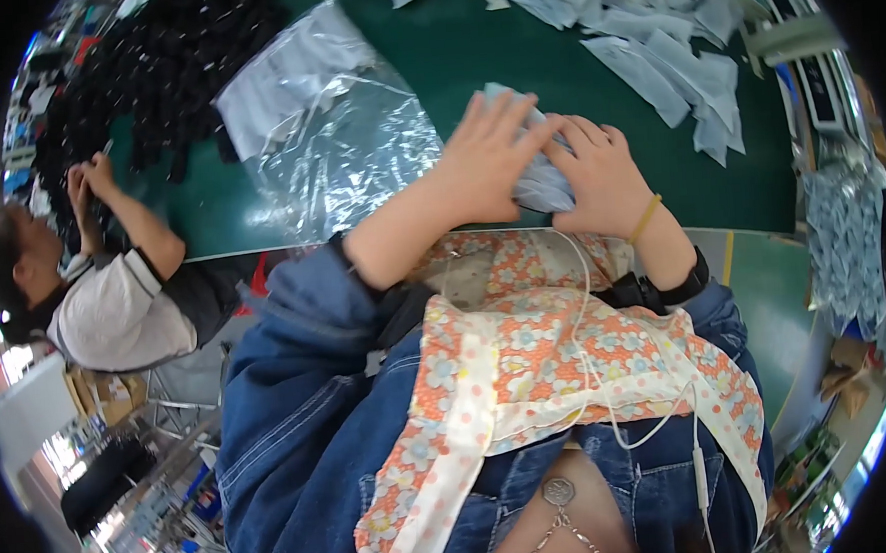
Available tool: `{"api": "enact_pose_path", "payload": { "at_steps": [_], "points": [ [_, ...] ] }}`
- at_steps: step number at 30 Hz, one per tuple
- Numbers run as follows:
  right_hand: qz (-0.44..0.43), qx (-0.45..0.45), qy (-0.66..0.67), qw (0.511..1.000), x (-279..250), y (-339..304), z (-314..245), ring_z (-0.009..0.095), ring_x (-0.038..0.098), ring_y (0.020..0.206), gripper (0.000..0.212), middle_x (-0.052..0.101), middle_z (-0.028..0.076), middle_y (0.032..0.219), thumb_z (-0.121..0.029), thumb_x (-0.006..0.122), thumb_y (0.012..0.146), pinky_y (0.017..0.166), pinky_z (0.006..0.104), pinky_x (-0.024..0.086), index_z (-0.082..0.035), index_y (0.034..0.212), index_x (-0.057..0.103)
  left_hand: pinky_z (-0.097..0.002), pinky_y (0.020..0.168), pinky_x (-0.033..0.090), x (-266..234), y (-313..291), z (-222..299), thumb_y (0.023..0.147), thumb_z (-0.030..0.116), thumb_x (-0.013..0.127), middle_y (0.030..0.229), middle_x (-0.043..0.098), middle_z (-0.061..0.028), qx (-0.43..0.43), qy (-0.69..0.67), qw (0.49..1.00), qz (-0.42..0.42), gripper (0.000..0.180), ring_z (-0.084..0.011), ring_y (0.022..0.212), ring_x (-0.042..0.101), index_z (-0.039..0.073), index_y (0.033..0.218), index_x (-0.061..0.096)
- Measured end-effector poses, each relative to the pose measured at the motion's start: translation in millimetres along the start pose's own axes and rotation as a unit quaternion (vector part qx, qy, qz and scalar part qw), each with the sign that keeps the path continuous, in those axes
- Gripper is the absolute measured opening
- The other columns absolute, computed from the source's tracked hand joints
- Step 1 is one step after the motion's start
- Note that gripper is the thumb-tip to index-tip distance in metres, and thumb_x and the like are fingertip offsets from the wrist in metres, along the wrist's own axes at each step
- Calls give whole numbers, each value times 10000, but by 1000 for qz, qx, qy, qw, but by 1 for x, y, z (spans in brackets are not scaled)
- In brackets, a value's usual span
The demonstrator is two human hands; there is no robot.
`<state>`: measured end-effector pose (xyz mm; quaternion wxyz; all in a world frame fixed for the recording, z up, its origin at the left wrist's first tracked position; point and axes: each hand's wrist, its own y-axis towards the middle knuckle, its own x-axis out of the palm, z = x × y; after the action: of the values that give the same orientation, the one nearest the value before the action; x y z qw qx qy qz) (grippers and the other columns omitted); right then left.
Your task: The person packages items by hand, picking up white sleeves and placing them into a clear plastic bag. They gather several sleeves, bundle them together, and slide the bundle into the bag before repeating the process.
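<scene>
A small bundle of light blue-grey fabric pieces [542, 185] lies at the near edge of the green table, between my two hands. My left hand [492, 154] lies over its left side, with the fingers stretched toward the far end and the thumb across the top. My right hand [600, 173] grips the right side with bent fingers. Much of the bundle is hidden under them. Left of my left hand is a large clear plastic bag [371, 145] with pale pieces inside its far part.
Loose light blue fabric pieces [668, 79] spread over the far right of the table [471, 50]. A heap of black items [176, 65] covers the far left, where another person [124, 303] works. More pale blue pieces [847, 245] hang at the right. A white cable [584, 319] crosses my apron.
</scene>
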<state>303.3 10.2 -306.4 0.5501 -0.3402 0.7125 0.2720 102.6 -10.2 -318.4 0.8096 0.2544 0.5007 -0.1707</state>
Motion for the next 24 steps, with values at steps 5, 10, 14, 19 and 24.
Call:
{"api": "enact_pose_path", "payload": {
  "at_steps": [5,10,14,19,24],
  "points": [
    [35,29,-27,999,9,5,-14,342,455,1137,803,455,165,1253,-314,744,544,910,432,385,-60,1255,469,-417,977,392,18,-3,-12,475,171,754,1249,445,-170,14,-103,994,18,841,-360,1117,455,125,1266,474],
    [18,17,6,1000,20,18,1,345,479,1107,745,485,171,1220,-268,750,573,890,399,416,-61,1242,493,-426,979,389,16,-11,-17,547,181,748,1242,470,-168,-30,-70,997,26,784,-358,1119,456,132,1278,471],
    [70,17,61,996,23,12,23,311,528,1039,689,536,160,1159,-259,751,625,867,355,431,-39,1231,509,-496,1032,332,-40,-61,-27,664,217,732,1251,498,-125,-36,-113,992,51,637,-331,1190,445,162,1258,508],
    [160,117,405,893,22,11,33,203,575,940,623,599,100,1065,-257,727,715,836,293,435,5,1234,504,-496,1066,288,-58,-165,-56,805,250,628,1347,453,-102,-123,19,992,-5,487,-293,1257,412,179,1274,520],
    [158,153,572,790,-11,19,13,151,564,921,629,604,61,1036,-256,718,733,842,270,427,28,1245,488,-501,1089,227,-47,-181,-77,927,267,467,1417,398,-84,-192,-9,980,-47,396,-295,1312,354,179,1313,492]
  ]
}}
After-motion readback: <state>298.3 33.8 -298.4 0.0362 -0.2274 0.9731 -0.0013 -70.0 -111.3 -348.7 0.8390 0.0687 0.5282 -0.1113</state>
